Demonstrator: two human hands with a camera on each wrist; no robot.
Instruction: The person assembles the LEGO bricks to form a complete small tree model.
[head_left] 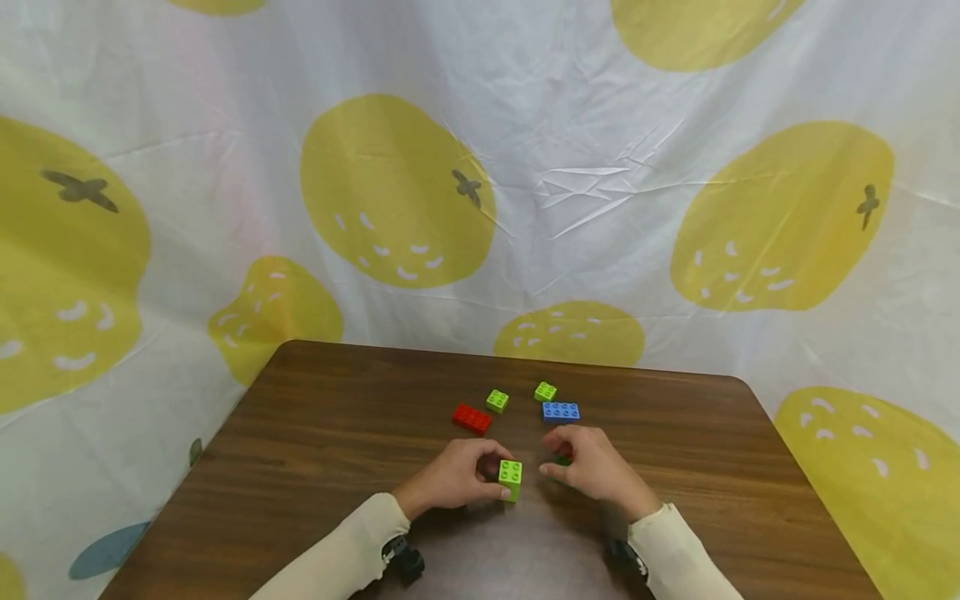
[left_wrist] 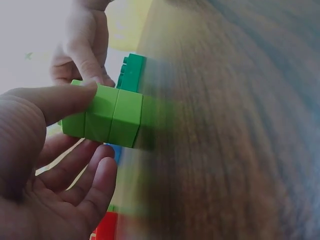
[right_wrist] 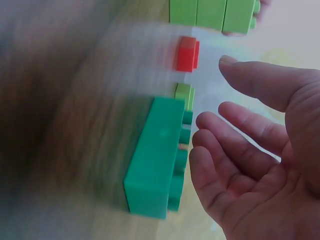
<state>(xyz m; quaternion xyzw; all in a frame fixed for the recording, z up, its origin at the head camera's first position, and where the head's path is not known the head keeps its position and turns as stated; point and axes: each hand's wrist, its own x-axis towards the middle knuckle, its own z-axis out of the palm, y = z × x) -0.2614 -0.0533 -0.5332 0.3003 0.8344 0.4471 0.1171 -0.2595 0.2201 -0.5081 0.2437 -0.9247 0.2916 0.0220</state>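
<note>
A short stack of lime-green toy bricks point(head_left: 510, 481) stands upright at the middle of the table. My left hand point(head_left: 454, 477) pinches it between thumb and fingers; three layers show in the left wrist view, with the thumb point(left_wrist: 65, 101) on the near side. To the right, my right hand point(head_left: 598, 472) holds nothing, its fingers loosely bent and apart from the thumb. Beside that hand lies a dark green brick point(right_wrist: 155, 155), studs facing up, mostly hidden behind the fingers in the head view. A gap separates the fingers from it.
Farther back on the wooden table point(head_left: 360, 392) lie a red brick point(head_left: 472, 418), a blue brick point(head_left: 561, 412) and two small lime-green bricks, one on the left point(head_left: 497, 402) and one on the right point(head_left: 545, 392). A lemon-patterned curtain point(head_left: 570, 208) hangs behind the table's far edge.
</note>
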